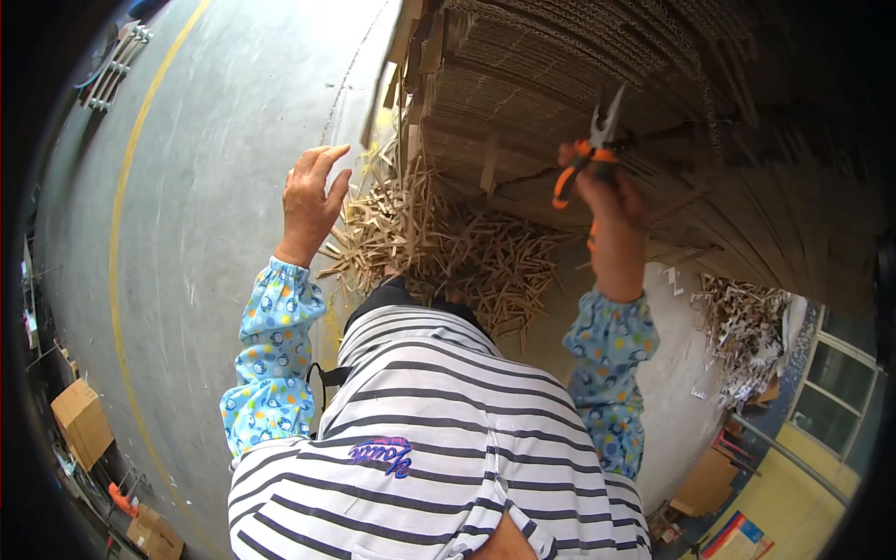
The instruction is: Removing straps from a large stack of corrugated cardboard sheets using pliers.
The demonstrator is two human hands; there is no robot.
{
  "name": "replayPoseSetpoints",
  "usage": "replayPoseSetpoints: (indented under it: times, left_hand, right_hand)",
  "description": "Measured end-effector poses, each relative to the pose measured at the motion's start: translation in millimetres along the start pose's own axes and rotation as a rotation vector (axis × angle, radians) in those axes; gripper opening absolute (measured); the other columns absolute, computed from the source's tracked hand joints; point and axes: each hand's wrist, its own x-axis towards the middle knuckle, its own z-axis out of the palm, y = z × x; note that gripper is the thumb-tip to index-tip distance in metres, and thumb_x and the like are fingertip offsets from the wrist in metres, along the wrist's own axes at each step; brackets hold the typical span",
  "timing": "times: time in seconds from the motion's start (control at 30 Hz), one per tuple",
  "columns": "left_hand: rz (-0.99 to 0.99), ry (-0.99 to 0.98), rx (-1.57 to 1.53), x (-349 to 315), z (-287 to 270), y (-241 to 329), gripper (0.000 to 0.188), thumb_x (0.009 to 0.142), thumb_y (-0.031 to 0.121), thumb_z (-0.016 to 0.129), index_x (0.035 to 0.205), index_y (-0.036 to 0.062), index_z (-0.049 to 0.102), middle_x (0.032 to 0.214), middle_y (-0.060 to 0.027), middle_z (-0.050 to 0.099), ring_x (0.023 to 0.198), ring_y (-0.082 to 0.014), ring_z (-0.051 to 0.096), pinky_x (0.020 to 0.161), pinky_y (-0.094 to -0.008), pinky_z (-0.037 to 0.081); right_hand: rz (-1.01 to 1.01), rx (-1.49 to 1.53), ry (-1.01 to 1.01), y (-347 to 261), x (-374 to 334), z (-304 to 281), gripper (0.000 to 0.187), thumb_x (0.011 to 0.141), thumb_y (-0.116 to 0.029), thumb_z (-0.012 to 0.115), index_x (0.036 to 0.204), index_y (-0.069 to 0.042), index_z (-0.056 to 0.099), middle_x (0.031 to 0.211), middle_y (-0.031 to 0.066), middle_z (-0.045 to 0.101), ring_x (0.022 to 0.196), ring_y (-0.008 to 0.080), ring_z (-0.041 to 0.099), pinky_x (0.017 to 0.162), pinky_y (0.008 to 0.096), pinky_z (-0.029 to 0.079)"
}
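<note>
My right hand (pixel 611 191) grips a pair of pliers (pixel 605 126) with orange and black handles, and the jaws point away from me, spread apart. Just beyond the jaws rises a tall stack of corrugated cardboard sheets (pixel 532 89), its cut edges facing me. My left hand (pixel 315 191) is raised in the air with fingers apart, holding nothing. It is left of the stack's corner, near a pile of cardboard strips (pixel 397 219). Patterned blue sleeve covers are on both forearms.
Cardboard scraps (pixel 509 266) are heaped around my feet. Another scrap heap (pixel 747 327) lies at the right, near a window (pixel 835 378). Grey floor (pixel 215 121) with a yellow line (pixel 117 215) stretches along the left. Cardboard boxes (pixel 82 422) stand at the lower left.
</note>
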Motion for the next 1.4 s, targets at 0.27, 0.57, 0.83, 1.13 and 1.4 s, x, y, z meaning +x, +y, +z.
replayPoseSetpoints:
  times: [0.27,0.57,0.83,1.13,1.4]
  left_hand:
    - [-0.072,-0.044,-0.021,-10.9,-1.6,-3.3,0.031,0.084,0.014,0.064,0.115,0.0124,0.061,0.107,-0.0087,0.060,0.098,-0.0272,0.059,0.080,-0.0381,0.044]
    - [-0.158,-0.005,0.009,-11.5,-4.8,-25.8,0.029,0.085,0.015,0.062,0.114,0.0115,0.060,0.107,-0.0084,0.061,0.099,-0.0273,0.058,0.081,-0.0382,0.044]
    - [-0.134,-0.003,-0.059,-6.5,-3.6,-7.2,0.029,0.085,0.010,0.063,0.114,0.0086,0.061,0.105,-0.0091,0.061,0.091,-0.0237,0.061,0.081,-0.0353,0.048]
    - [-0.150,-0.045,-0.108,-11.3,1.4,-11.2,0.030,0.084,0.008,0.064,0.115,0.0072,0.060,0.104,-0.0105,0.060,0.089,-0.0227,0.061,0.078,-0.0336,0.049]
    - [-0.143,-0.051,-0.126,-2.9,7.9,-10.6,0.028,0.084,0.011,0.062,0.113,0.0093,0.060,0.101,-0.0100,0.061,0.085,-0.0243,0.062,0.076,-0.0363,0.046]
  right_hand:
    - [0.151,0.017,-0.132,-15.7,1.9,4.8,0.028,0.090,-0.026,0.055,0.101,-0.001,0.060,0.087,0.0046,0.063,0.079,0.0105,0.060,0.071,0.0280,0.049]
    - [0.283,-0.261,-0.418,61.3,-38.4,18.1,0.026,0.087,-0.020,0.058,0.105,-0.001,0.061,0.078,0.0019,0.058,0.070,0.0101,0.052,0.065,0.0280,0.045]
    - [-0.011,-0.008,-0.115,-27.0,11.0,11.1,0.032,0.092,-0.016,0.053,0.119,0.001,0.058,0.113,0.0097,0.065,0.103,0.0150,0.059,0.087,0.0261,0.045]
    - [0.088,0.023,-0.092,-61.0,15.4,-0.2,0.029,0.091,-0.019,0.053,0.109,0.001,0.060,0.097,0.0095,0.067,0.086,0.0159,0.064,0.078,0.0306,0.050]
    - [0.380,-0.355,-0.605,62.8,-75.1,34.6,0.020,0.085,-0.015,0.058,0.099,0.000,0.060,0.073,0.0041,0.058,0.069,0.0123,0.052,0.065,0.0280,0.044]
